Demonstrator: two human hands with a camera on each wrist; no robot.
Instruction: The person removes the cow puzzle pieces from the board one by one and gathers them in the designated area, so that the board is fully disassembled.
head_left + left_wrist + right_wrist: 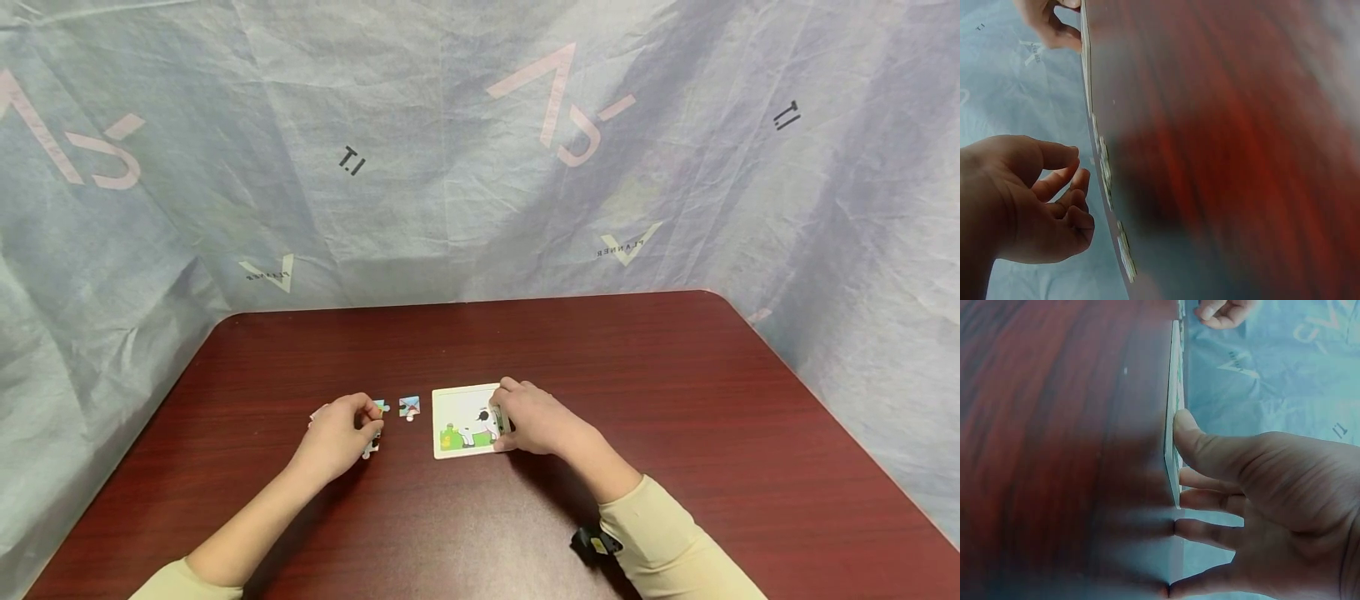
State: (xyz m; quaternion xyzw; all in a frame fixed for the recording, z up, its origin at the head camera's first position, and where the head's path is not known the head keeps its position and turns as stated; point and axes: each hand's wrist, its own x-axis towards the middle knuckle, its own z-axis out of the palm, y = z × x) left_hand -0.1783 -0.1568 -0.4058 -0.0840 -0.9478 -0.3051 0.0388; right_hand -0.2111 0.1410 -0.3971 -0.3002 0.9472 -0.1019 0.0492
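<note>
A puzzle board (453,408) with a pale frame and a cow picture lies flat on the table. My right hand (536,421) rests at its right end, thumb on the board (1171,394) and fingers spread, fairly straight, along the far side and the table. It covers part of the picture. To the left, my left hand (341,433) hovers low over several jigsaw pieces (372,446), partly hiding them. Its thumb and index fingertips come close together, with nothing visible between them in the left wrist view. One blue jigsaw piece (408,407) lies between this hand and the board.
The dark red wooden table (675,375) has rounded far corners. A pale printed cloth (450,167) hangs behind it and at both sides. Under the right sleeve sits a small black device (596,543) at the wrist. Loose pieces (1125,253) lie low along the tabletop.
</note>
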